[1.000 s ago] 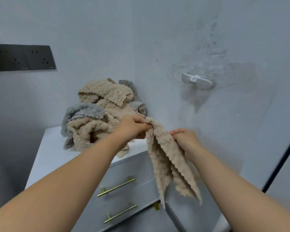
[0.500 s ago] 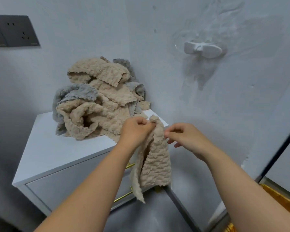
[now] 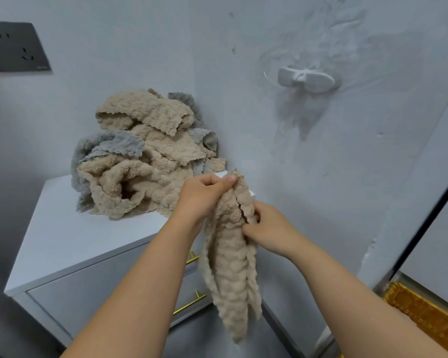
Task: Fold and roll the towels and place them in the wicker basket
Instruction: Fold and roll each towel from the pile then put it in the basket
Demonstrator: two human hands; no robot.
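Observation:
A beige bumpy towel [image 3: 230, 270] hangs in the air in front of the cabinet, bunched lengthwise. My left hand [image 3: 202, 195] pinches its top corner. Lower and to the right, my right hand [image 3: 267, 231] grips the towel's right edge. Behind them a heap of beige and grey towels [image 3: 145, 156] lies on the white cabinet top [image 3: 70, 236], against the wall corner. A strip of the wicker basket [image 3: 419, 308] shows at the lower right, by the floor.
The white cabinet has drawers with brass handles [image 3: 189, 303] under the hanging towel. A white hook [image 3: 305, 80] is stuck on the right wall. A dark socket panel [image 3: 13, 47] sits on the left wall. A dark door frame [image 3: 424, 223] runs down the right side.
My right hand has dropped down from the towel's top corner and taken hold of its edge lower down. The towel now hangs longer and narrower. The camera has tilted slightly.

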